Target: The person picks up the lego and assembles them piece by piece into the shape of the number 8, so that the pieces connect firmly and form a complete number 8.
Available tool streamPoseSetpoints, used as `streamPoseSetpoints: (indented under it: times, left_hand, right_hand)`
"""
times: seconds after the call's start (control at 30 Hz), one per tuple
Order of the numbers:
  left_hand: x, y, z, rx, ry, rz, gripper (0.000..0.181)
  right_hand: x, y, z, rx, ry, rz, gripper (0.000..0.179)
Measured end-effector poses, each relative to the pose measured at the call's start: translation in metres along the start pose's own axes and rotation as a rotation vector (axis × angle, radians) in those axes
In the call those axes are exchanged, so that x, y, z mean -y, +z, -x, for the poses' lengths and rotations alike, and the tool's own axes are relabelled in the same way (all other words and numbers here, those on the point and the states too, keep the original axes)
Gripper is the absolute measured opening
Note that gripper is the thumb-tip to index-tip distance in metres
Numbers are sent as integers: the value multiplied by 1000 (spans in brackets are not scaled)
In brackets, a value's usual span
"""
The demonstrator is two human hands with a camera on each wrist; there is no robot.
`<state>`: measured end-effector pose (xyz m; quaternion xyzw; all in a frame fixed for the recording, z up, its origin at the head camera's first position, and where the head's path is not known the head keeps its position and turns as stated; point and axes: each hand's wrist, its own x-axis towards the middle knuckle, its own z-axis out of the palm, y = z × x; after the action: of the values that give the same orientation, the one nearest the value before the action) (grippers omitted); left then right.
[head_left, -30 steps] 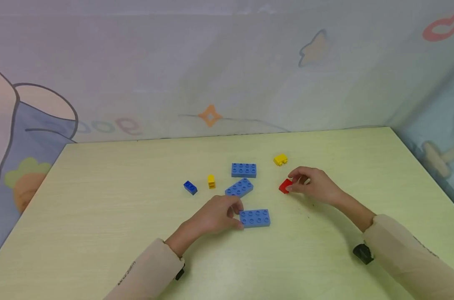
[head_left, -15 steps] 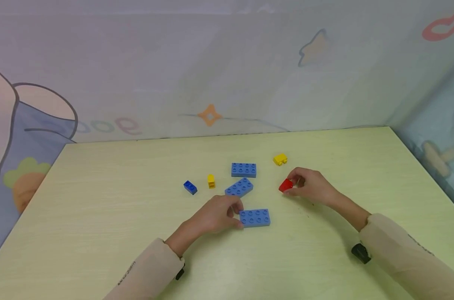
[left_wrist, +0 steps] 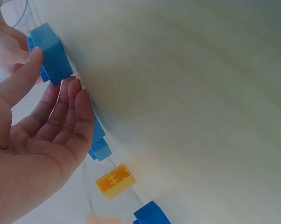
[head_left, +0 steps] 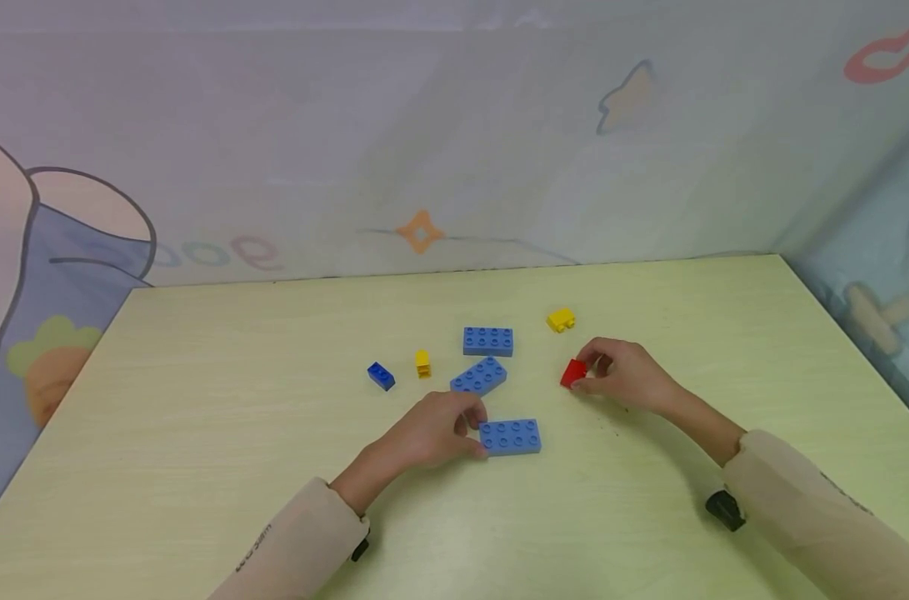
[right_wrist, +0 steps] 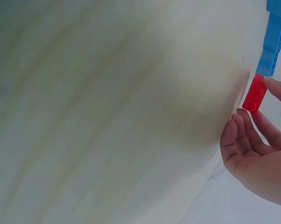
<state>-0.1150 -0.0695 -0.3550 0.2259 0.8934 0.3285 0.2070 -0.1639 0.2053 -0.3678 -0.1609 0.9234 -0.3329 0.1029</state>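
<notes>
My left hand (head_left: pixel 441 429) pinches the left end of a light-blue eight-stud brick (head_left: pixel 511 437), which sits studs up on the table. In the left wrist view the thumb lies on one side of that blue brick (left_wrist: pixel 52 53), fingertips at the other. My right hand (head_left: pixel 625 373) pinches a small red brick (head_left: pixel 573 373) between thumb and fingers. Two studs of the red brick (right_wrist: pixel 255 94) face the palm in the right wrist view. Behind the left hand lies a second light-blue brick (head_left: pixel 479 376), set at an angle, with a third light-blue brick (head_left: pixel 487 341) just beyond it.
Left of the blue bricks are a yellow brick (head_left: pixel 422 364) on its side and a small dark-blue brick (head_left: pixel 382 376). Another yellow brick (head_left: pixel 561 320) lies beyond the right hand. A printed cloth (head_left: pixel 454 142) hangs along the table's (head_left: pixel 199 400) back edge.
The red brick has turned in my right fingers, and the right hand's grip has shifted slightly. My left hand and the other bricks have stayed in place.
</notes>
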Motion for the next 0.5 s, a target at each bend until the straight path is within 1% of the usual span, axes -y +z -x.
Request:
streamPoseSetpoints:
  times: [0.27,0.5]
  left_hand:
    - [0,0,0,-3,-5,0,25]
    - [0,0,0,0,-9,5,25]
  right_hand:
    - [9,-4,8,48,-68,-50,25]
    - [22,3,17,120,-213,-129,27]
